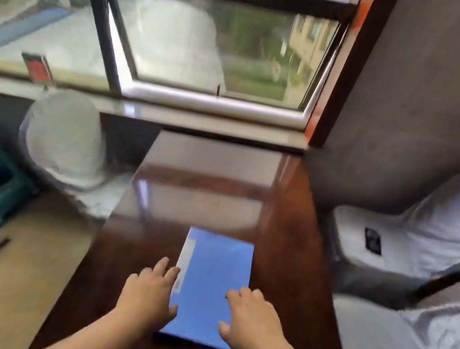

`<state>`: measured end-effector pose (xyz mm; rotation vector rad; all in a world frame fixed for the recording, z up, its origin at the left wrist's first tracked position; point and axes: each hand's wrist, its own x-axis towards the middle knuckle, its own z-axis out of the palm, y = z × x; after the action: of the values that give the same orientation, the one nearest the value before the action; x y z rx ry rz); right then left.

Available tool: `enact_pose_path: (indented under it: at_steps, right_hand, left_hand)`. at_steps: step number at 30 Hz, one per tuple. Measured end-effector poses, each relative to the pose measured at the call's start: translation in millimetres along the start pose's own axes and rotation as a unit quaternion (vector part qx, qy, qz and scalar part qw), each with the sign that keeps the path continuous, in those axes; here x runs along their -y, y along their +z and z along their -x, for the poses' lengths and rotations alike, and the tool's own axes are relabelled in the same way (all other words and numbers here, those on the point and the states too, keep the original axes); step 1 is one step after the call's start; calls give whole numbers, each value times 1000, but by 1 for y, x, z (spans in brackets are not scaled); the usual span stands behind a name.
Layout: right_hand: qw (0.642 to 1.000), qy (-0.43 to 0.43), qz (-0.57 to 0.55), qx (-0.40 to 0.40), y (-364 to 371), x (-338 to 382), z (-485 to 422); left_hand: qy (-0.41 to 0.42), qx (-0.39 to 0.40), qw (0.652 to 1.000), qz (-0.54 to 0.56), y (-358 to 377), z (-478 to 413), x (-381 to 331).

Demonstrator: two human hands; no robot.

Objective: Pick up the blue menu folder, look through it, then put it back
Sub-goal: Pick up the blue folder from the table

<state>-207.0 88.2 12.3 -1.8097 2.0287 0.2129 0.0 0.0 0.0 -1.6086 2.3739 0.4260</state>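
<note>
Both hands are at the near end of the folder [210, 287], which lies shut and flat on the counter [218, 197], spine side to the left. The left hand [148, 290] rests over the spine edge with its grip spread, fingers loosely fanned, thumb at the near left edge; nothing is pinched. The right hand [251, 316] lies on the cover toward the right edge, its grip likewise spread and flat, closed on nothing. The step in hand looks like the pick-up, not yet begun. To do it well, slide the thumbs under the long edges while the fingers stay on top, then lift level so loose sheets don't slip out; the glossy top may let the folder skid, so press lightly inward from both sides. Beyond the hands the far counter is bare up to the window [214, 48]
</note>
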Motion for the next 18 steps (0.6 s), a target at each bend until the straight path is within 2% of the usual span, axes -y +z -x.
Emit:
enact_pose_path:
  at_steps: [2,4,7,10,13,16,18]
  right_hand:
    - [999,2,-1,54,46,-5,-14]
    - [996,12,-14,88,89,-11,-19]
    - [992,21,-35,122,144,-18,-26]
    - [993,24,-43,112,169,-24,-29]
    - [992,48,-79,88,176,-26,-31]
    - [987,60,-128,79,166,-27,-30]
    - [973,78,-207,64,149,-30,-27]
  left_hand:
    - [-37,72,996,26,42,-13,6]
    - [-93,119,979,140,76,-16,12]
    - [-195,94,913,345,120,-31,14]
    - [-258,60,879,398,138,-50,14]
    - [-278,84,869,400,140,-68,14]
    - [-234,68,886,394,126,-78,6]
    - [-199,41,895,397,109,-77,-2]
